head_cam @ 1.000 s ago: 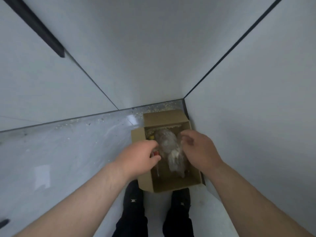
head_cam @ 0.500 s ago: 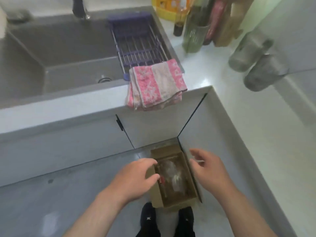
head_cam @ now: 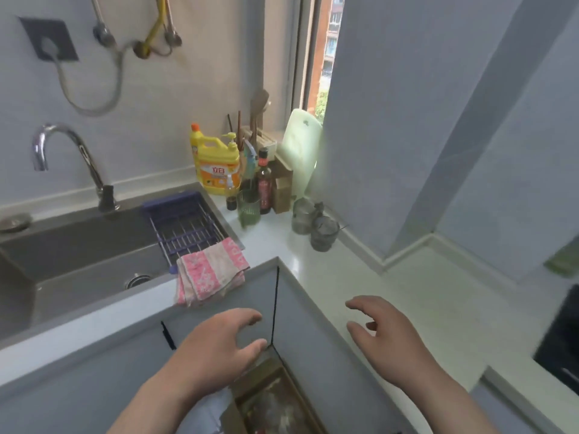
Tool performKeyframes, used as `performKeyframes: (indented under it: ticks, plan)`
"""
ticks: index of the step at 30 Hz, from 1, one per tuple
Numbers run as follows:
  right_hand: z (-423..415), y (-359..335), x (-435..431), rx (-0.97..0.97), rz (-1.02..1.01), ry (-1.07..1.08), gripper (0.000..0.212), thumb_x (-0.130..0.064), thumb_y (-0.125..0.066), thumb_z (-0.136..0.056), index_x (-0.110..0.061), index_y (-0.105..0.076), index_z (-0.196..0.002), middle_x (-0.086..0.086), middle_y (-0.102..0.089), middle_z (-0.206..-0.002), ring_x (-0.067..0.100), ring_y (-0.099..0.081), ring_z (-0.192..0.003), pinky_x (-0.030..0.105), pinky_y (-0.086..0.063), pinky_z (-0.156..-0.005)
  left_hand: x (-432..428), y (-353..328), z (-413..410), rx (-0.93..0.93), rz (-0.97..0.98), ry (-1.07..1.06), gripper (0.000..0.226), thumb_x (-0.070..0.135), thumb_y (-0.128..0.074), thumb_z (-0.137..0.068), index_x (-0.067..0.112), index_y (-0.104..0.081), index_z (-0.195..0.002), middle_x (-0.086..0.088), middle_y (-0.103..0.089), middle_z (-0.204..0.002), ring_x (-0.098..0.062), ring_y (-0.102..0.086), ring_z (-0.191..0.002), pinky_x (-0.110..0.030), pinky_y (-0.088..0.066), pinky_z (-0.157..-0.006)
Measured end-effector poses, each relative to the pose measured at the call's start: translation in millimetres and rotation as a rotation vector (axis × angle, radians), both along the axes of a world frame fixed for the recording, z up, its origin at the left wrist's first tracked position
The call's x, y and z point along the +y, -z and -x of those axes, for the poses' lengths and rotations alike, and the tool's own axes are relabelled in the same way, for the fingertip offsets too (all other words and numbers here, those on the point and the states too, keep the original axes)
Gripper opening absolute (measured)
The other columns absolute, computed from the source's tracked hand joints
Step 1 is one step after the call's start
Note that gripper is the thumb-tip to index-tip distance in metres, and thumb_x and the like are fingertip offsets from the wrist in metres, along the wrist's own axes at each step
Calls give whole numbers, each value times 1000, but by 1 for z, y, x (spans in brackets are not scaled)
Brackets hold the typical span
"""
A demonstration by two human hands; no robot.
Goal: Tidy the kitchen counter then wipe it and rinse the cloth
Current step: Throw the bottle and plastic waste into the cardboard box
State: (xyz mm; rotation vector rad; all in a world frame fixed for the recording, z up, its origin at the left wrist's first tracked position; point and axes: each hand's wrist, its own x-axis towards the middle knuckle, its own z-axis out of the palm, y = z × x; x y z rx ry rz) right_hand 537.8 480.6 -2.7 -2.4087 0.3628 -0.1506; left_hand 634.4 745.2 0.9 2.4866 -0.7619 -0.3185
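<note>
Now holding nothing, left hand (head_cam: pixel 219 349) and right hand (head_cam: pixel 387 336) hovering spread; cloth (head_cam: pixel 211 272) sitting unused, wiping and rinsing pending.

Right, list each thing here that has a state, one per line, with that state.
Left hand: open, holding nothing.
Right hand: open, holding nothing.
Pink cloth: folded, draped over the counter's front edge.
Cardboard box: open-topped, on the floor, contents inside.
Faucet: no water visibly running.
Sink: no standing water visible.
Drain rack: resting across the sink, nothing on it.
Cutting board: upright, leaning by the window.
</note>
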Motion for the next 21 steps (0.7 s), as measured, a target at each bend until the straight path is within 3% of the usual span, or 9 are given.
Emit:
performKeyframes:
  ticks: [4, 9, 13, 18, 21]
  plan:
    - [56, -30, -21, -111, -14, 81, 28, -21, -62, -91, -32, -65, -116, -25, -51, -121, -11, -48, -113, 0, -36, -83, -28, -30, 36, -77, 47, 49, 45, 54, -56, -87, 41, -50, -129, 31, -46, -128, 7, -44, -123, -17, -37, -100]
    - [142, -47, -36, -202, -5, 167, 29, -22, -63, -90, -44, -59, -108, -35, -44, -119, -17, -45, -111, 1, -36, -84, -62, -59, 94, -159, 81, 175, 45, 55, -56, -88, 44, -47, -131, 37, -39, -124, 11, -40, -124, -10, -29, -97]
    - [214, -58, -51, -229, 11, 265, 28, -22, -65, -89, -43, -61, -108, -32, -46, -121, -12, -47, -113, 1, -35, -85, -88, -76, 148, -183, 102, 258, 43, 55, -55, -88, 46, -46, -129, 41, -37, -122, 13, -39, -122, -11, -30, -97]
    - [299, -73, -66, -236, 53, 382, 28, -23, -65, -89, -34, -64, -115, -23, -52, -123, -4, -46, -120, 25, -40, -105, -122, -98, 215, -213, 143, 354, 39, 53, -55, -90, 44, -48, -127, 37, -42, -123, 15, -39, -109, -9, -30, -88]
    - [350, -79, -74, -244, 76, 444, 28, -24, -64, -89, -36, -63, -115, -28, -50, -123, -7, -45, -120, 23, -40, -105, -143, -108, 248, -217, 170, 407, 38, 52, -55, -90, 44, -49, -126, 35, -44, -124, 11, -45, -103, -11, -33, -88]
